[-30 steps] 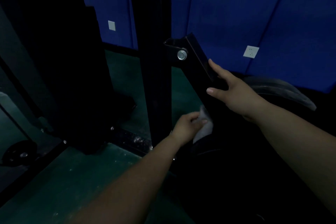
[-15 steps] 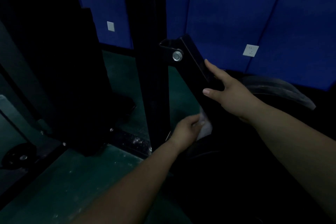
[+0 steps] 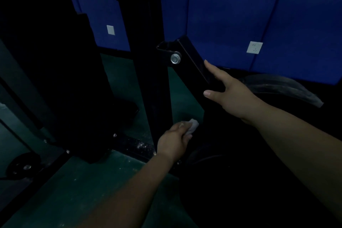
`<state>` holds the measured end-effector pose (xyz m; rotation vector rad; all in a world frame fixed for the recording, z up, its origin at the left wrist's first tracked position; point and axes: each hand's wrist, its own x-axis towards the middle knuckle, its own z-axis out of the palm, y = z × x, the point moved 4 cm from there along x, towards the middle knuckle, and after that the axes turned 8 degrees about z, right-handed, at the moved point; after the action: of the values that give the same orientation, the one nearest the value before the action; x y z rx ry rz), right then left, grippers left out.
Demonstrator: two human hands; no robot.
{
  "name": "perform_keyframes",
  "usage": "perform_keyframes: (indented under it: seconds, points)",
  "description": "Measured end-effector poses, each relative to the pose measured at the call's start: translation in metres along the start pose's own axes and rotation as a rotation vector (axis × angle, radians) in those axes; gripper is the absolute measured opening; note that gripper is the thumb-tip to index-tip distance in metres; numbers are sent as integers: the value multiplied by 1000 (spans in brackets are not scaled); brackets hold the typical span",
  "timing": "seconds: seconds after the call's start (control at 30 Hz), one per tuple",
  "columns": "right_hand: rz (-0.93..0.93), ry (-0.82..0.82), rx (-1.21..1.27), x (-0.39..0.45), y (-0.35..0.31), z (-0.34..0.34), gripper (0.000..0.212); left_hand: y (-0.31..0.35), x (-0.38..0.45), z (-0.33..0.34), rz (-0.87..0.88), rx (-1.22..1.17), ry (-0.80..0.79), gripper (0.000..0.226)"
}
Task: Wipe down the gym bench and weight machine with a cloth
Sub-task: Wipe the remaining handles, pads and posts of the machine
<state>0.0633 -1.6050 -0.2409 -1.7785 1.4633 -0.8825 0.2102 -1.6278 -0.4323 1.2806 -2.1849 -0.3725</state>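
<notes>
The scene is dim. A black upright post of the weight machine stands in the middle, with a slanted black brace bolted to it at a silver bolt. My left hand grips a small white cloth low down, just right of the post's base. My right hand rests on the slanted brace, forefinger and thumb spread along it. The lower part of the brace is lost in shadow.
A blue padded wall with two white sockets stands behind. The green floor carries a black base rail with white dust. A weight plate lies at the left, a worn black tyre-like curve at the right.
My left hand with the cloth has slid down and a little left, from the slanted brace toward the foot of the post. My right hand has stayed on the brace.
</notes>
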Motion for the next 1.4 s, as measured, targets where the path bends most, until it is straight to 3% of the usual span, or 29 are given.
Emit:
perform_keyframes:
  seconds: [0.07,0.2,0.23,0.33,0.37,0.43,0.5,0.67,0.77,0.83,0.9,1.0,1.2,1.4]
  points:
    - [0,-4,3,0,0,0,72,-8,-6,6,-4,-10,-36,48]
    - [10,-17,39,-1,-1,1,71,-24,-22,6,-112,260,-185,71]
    - [9,-18,48,-1,0,1,72,-25,-25,5,-135,219,-179,71]
    - [7,-17,58,-1,-1,0,72,-19,-20,-2,-119,43,59,48]
    - [8,-17,62,0,-1,0,72,-17,-13,0,-66,105,98,49]
    - [11,-18,61,1,0,0,72,-12,-4,10,-53,263,-41,60]
    - [8,-21,56,1,1,0,72,-13,-1,14,-163,361,-242,65]
    - [13,-27,55,1,2,0,72,-17,-13,4,-204,358,-363,67]
    - [17,-27,57,1,2,0,72,-10,-32,-19,-170,399,-399,46]
    - [16,-31,59,1,1,1,73,-12,-38,-35,-201,420,-374,38]
    - [17,-24,58,1,1,0,73,-16,-32,-41,-179,317,-228,36]
    - [12,-25,52,1,1,0,72,-16,-18,-25,-148,121,-27,49]
    - [4,-29,52,1,2,0,72,-19,-10,15,-289,259,-236,64]
    - [9,-30,37,-1,0,0,73,-19,-29,0,-263,328,-332,58]
